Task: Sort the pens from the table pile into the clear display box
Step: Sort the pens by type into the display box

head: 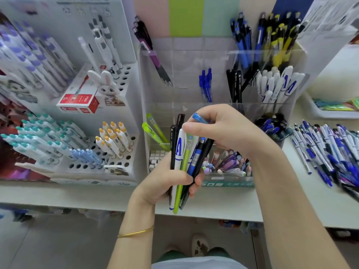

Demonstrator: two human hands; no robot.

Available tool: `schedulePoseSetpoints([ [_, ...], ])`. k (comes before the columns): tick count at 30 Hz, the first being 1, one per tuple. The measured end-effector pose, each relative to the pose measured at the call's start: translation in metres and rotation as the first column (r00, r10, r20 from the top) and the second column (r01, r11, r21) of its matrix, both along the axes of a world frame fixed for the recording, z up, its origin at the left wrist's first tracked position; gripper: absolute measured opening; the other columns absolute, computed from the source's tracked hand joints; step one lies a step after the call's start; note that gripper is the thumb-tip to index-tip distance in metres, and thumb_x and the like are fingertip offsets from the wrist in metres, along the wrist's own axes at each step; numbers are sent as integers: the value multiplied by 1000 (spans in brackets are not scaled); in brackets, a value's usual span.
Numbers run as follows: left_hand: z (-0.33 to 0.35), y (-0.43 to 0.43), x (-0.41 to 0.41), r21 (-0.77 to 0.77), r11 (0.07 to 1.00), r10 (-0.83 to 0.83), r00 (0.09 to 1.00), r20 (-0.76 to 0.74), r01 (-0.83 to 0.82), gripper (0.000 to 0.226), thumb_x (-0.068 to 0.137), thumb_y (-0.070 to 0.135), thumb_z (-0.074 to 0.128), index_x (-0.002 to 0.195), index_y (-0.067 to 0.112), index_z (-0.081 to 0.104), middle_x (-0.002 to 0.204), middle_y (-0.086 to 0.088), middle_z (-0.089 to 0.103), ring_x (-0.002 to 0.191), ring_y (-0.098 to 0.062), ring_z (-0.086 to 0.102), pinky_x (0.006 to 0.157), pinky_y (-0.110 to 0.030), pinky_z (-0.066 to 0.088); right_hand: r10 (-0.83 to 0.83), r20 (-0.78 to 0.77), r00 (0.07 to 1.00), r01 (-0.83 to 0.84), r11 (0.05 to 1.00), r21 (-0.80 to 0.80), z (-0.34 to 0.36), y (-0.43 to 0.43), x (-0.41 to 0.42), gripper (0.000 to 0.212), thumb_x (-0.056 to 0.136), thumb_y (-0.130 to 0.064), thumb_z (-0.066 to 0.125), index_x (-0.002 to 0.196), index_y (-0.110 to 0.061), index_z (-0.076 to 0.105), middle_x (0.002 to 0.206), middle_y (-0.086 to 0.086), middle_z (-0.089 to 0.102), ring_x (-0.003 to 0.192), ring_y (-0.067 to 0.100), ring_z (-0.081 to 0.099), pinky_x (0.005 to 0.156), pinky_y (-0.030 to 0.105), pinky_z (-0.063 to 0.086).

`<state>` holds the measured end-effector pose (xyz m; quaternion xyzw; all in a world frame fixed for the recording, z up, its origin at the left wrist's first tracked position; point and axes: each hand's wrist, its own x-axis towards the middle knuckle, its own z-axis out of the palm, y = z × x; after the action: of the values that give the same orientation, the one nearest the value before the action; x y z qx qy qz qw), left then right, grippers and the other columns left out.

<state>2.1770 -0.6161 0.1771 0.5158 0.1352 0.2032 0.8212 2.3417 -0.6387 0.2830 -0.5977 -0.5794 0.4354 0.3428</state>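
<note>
My L hand (167,181) grips a bunch of pens (183,158) upright; R hand (227,131) just above pinches a blue pen (200,118). Clear box (186,61) behind, pile (326,148) to R.

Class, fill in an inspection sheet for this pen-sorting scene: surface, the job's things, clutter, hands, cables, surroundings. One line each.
Surface: pale counter, bearing racks and loose pens.
Job's things: pen pile lies at the right; clear display box already holds pens grouped by kind in several compartments.
Clutter: white peg rack of pens on the left, with a red box on it.
Hands: left hand grips a bundle of pens; right hand pinches a blue pen at the bundle's top.
Cables: nothing seen.
Surroundings: pastel wall panels behind; grey floor below.
</note>
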Motion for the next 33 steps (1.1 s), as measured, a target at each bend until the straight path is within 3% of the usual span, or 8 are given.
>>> schedulePoseSetpoints([
  [7, 1, 1, 2, -34, 999, 33, 998, -54, -35, 37, 72, 4, 58, 108, 3, 55, 74, -8, 57, 56, -17, 53, 55, -28, 47, -1, -1, 1000, 1, 999, 52, -16, 15, 7, 26, 88, -31, 65, 83, -6, 66, 66, 3, 60, 62, 6, 56, 60, 22, 49],
  [10, 1, -1, -4, -41, 997, 67, 996, -67, -69, 30, 71, 5, 58, 99, 13, 64, 73, -7, 56, 55, -16, 52, 54, -27, 46, -91, 11, 996, 88, 984, 157, -24, 20, 0, 27, 91, -29, 62, 78, -5, 60, 57, -10, 48, 49, -1, 42, 50, 10, 36],
  [12, -1, -1, -11, -42, 993, 102, 989, -109, -107, 33, 70, 6, 60, 103, 4, 58, 73, -8, 56, 55, -17, 51, 53, -28, 46, -137, 1, 991, 133, 966, 223, -28, 25, -8, 26, 95, -26, 56, 79, -5, 54, 65, -5, 58, 45, 1, 41, 47, 9, 33],
  [15, -8, -2, -22, -54, 991, 108, 979, -176, -119, 44, 69, 6, 62, 111, -4, 51, 73, -12, 54, 54, -18, 50, 53, -28, 45, -233, -322, 917, 301, 937, 178, -32, 33, -18, 20, 101, -21, 44, 83, -12, 41, 83, 18, 70, 33, 3, 35, 36, 12, 28],
  [20, -12, -2, -36, -17, 993, 114, 968, -222, -121, 30, 71, 7, 63, 97, 22, 66, 75, -17, 50, 56, -20, 50, 54, -30, 45, -376, -519, 768, 492, 864, 102, -30, 47, -23, 20, 102, -29, 43, 86, -17, 40, 63, 5, 60, 35, 5, 34, 35, 16, 27],
  [23, -14, 2, -42, 48, 984, 180, 935, -306, -174, 34, 71, 11, 67, 103, 9, 56, 72, -18, 51, 56, -22, 50, 55, -33, 46, -462, -527, 713, 639, 738, 218, -35, 49, -27, 16, 94, -20, 58, 80, -18, 51, 60, -3, 55, 46, 6, 43, 45, 20, 35],
  [27, -18, 4, -46, 92, 952, 304, 878, -369, -291, 28, 71, 6, 65, 92, 7, 48, 65, -11, 53, 55, -22, 49, 54, -33, 46, -502, -595, 627, 772, 501, 391, -34, 46, -30, 10, 97, -17, 50, 88, -19, 49, 62, -1, 56, 60, 15, 54, 62, 30, 46],
  [33, -24, 0, -34, 156, 908, 419, 842, -339, -389, 37, 71, 3, 67, 101, 8, 47, 65, -10, 58, 56, -21, 54, 55, -32, 48, -563, -433, 704, 695, 421, 582, -48, 49, -47, 11, 101, -20, 41, 92, -27, 40, 74, -3, 61, 73, 19, 64, 71, 34, 53],
])
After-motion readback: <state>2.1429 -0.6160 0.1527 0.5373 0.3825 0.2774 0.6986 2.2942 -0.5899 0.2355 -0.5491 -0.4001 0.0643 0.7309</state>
